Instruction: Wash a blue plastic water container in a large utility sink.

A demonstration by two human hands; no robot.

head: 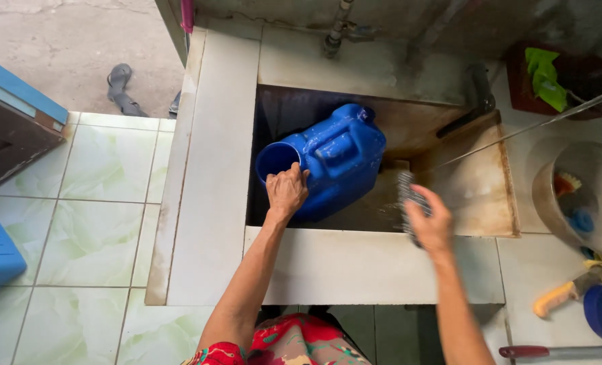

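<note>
Sink (355, 267): a deep tiled basin, stained brown inside; both your hands reach over its near rim.
Jug (338, 159): a big blue plastic container lying tilted in the sink, its wide round mouth turned left, right under your left hand. It looks wet and glossy, so judge it slippery. The walls seem stiff; it is probably light if empty, though you cannot see what is inside. The mouth rim and the moulded handle on its top face look like the surest holds.
Bowl (585, 196): a clear round bowl well to the right of your right hand, with small coloured bits inside.
Left hand (287, 191): closed over the jug's mouth rim, fingers curled on the edge, holding it tilted.
Right hand (431, 226): wrapped round a brush, just right of the jug and apart from it.
Brush (409, 196): a dark scrubbing brush, blurred, sticking up from your right fist toward the jug's base.
Knife (568, 292): a yellow-handled blade on the counter, to the right of your right hand and nearer you.
Tap (335, 34): a pipe on the far wall, beyond your left hand.
</note>
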